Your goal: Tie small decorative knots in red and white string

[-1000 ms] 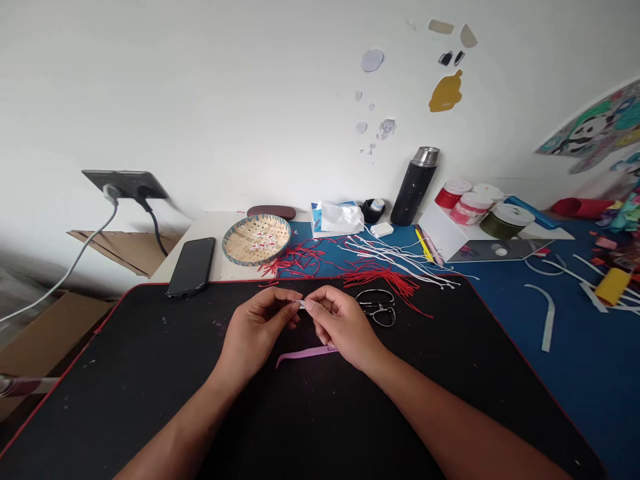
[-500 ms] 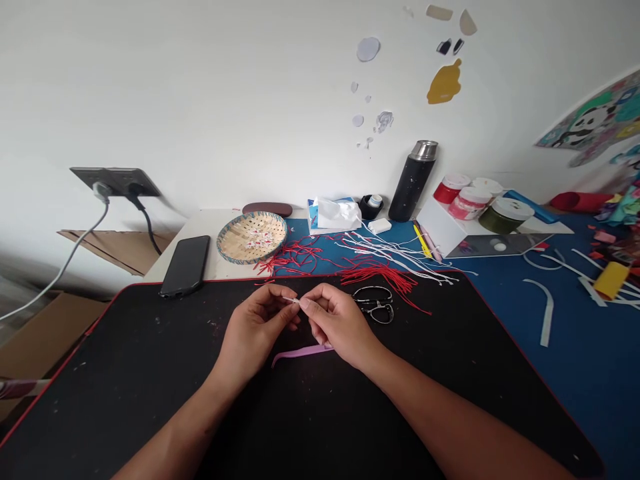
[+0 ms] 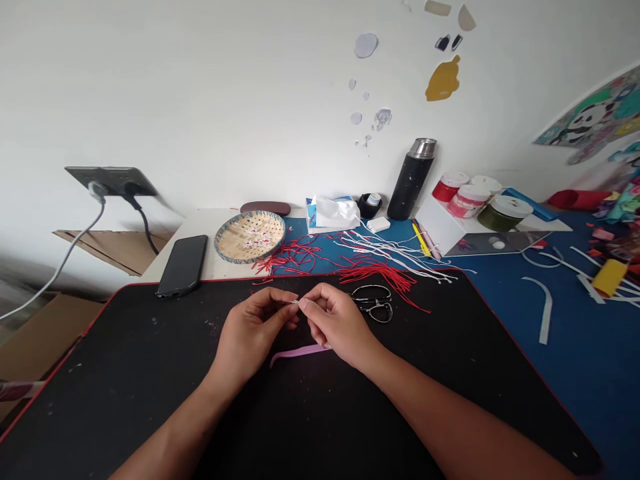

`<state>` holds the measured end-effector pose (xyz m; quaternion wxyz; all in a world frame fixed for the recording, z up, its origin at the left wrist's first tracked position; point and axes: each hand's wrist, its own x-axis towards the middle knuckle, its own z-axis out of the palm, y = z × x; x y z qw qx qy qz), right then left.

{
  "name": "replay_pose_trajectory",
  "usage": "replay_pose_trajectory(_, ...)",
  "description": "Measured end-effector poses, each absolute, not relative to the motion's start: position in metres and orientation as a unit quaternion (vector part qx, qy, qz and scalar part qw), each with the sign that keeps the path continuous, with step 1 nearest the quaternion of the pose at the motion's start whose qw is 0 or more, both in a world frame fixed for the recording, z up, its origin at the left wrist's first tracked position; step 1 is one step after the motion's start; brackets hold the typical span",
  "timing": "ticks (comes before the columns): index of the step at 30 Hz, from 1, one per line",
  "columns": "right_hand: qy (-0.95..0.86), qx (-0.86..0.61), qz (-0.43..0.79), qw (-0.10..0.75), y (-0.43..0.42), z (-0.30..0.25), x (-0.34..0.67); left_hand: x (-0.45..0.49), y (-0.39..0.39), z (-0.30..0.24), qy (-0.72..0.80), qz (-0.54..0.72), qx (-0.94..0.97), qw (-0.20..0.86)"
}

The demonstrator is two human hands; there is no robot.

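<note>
My left hand [image 3: 255, 327] and my right hand [image 3: 337, 323] meet fingertip to fingertip above the black mat [image 3: 300, 427]. Both are closed in a pinch on a tiny white piece [image 3: 295, 302], mostly covered by the fingers, so its kind does not show. Under the right hand lies a pair of purple tweezers [image 3: 299, 353], partly hidden by that hand. Just beyond the right hand rest scissors [image 3: 379, 311], with their handle loops showing. Bundles of red cords [image 3: 377, 273] and white cords [image 3: 400, 252] lie behind the hands.
A woven basket [image 3: 223, 248] with small red and white bits stands at the back left, near a phone [image 3: 183, 265]. Further right are a tissue box [image 3: 330, 213], a black flask [image 3: 411, 183], a yellow pen [image 3: 421, 239] and paint jars [image 3: 505, 212] on a white box.
The view has shifted very slightly. Less of the small white piece shows between my fingertips now; both hands otherwise hold the same pinch.
</note>
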<state>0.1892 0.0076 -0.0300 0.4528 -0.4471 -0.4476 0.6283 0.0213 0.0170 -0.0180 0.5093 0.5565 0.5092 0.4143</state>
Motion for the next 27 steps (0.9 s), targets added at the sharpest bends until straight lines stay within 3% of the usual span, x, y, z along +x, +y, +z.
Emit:
replay_pose_trajectory(11,-0.453,-0.447,0.627,0.449,0.007,-0.0331,0.1902,0.0224,0.0204,-0.0115,0.496,0.411,0.525,0.556)
replay_pose_trajectory(27,-0.462,-0.447,0.617,0.455,0.0073,-0.0338,0.1889,0.0211,0.0223,-0.0136,0.484,0.402,0.558,0.542)
